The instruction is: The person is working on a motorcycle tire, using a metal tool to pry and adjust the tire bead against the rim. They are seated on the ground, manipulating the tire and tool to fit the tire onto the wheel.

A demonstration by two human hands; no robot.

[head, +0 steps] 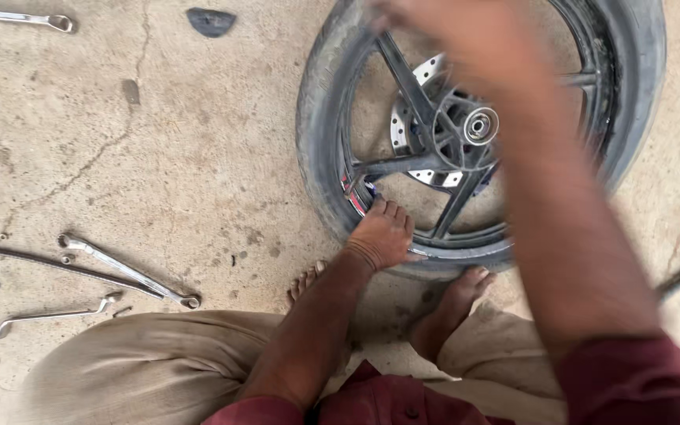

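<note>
Motorcycle wheel [482, 134] lying flat on the concrete floor [182, 157], tyre [318, 149] still on, black spokes and a drilled brake disc [407, 126] showing round the hub [480, 126]. Sitting right up against it, bare feet tucked at the near edge, one foot [454, 303] touching the tyre.

Left hand [383, 234] pressed down on the near rim, fingers curled over the edge where rim meets tyre, gripping it. Right hand [454, 35] up at the far side of the wheel, blurred from motion, so can't tell whether clenched, loose, or holding anything.

Handling-wise, probably a fair bit of weight: alloy rim plus disc plus tyre. Rim and spokes stiff, good solid places to grab. Tyre sidewall rubbery and a bit giving, dusty too, so likely slippy under fingers. Best avoiding the disc as a handle, thin edge and easy to bend. Hub too small to hold well. Rim edge or a spoke looks like the sensible grip.

Off to the left, well apart from the wheel: a double-ended ring spanner [127, 271], a long thin bar [57, 266] crossing beside it, and an offset spanner [53, 315] closer in. Another spanner [17, 17] up in the far left corner.
</note>
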